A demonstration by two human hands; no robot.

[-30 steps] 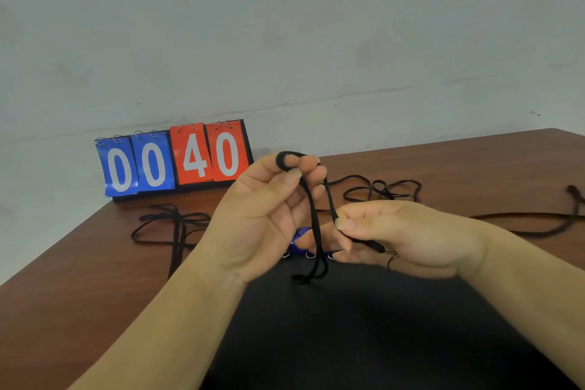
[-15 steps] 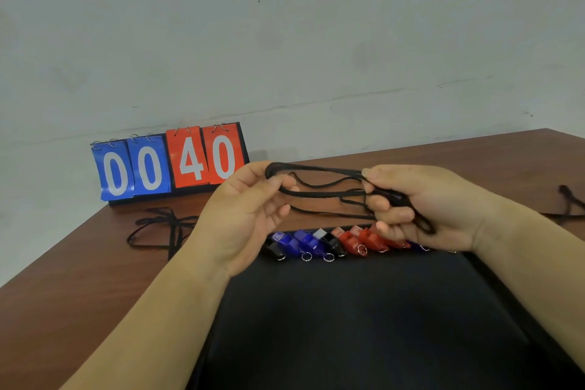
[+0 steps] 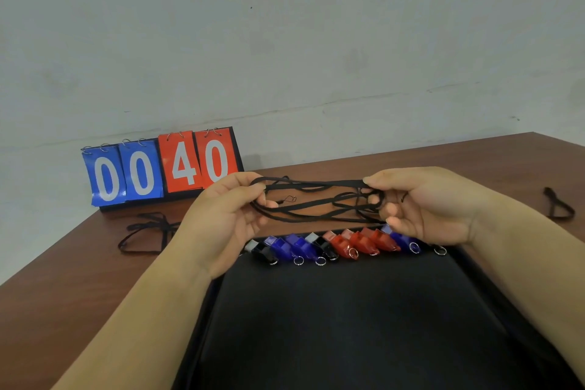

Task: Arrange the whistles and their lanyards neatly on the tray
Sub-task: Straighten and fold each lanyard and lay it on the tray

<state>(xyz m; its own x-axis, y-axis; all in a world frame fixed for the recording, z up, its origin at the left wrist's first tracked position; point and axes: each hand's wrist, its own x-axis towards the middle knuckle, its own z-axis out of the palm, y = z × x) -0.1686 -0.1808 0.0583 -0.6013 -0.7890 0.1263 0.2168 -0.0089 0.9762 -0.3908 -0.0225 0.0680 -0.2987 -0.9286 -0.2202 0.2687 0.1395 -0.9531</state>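
Observation:
A black lanyard [image 3: 316, 196] is stretched in several loops between my two hands, above the far edge of the black tray [image 3: 348, 326]. My left hand [image 3: 221, 225] pinches its left end and my right hand [image 3: 427, 209] holds its right end. Below the lanyard, several whistles lie side by side along the tray's far edge: a black whistle [image 3: 264, 252] at the left, blue whistles [image 3: 294, 247], another black one, red whistles [image 3: 364, 242] and a blue one partly hidden under my right hand.
A flip scoreboard [image 3: 161, 168] reading 00 40 stands at the back left of the brown table [image 3: 63, 294]. A loose black lanyard [image 3: 145, 231] lies left of the tray, and another loose lanyard [image 3: 557, 204] lies at the far right. A grey wall rises behind.
My hands moved apart and rose, pulling the lanyard from a vertical bunch into a horizontal stretch. The row of whistles, earlier hidden behind my hands, is now in view.

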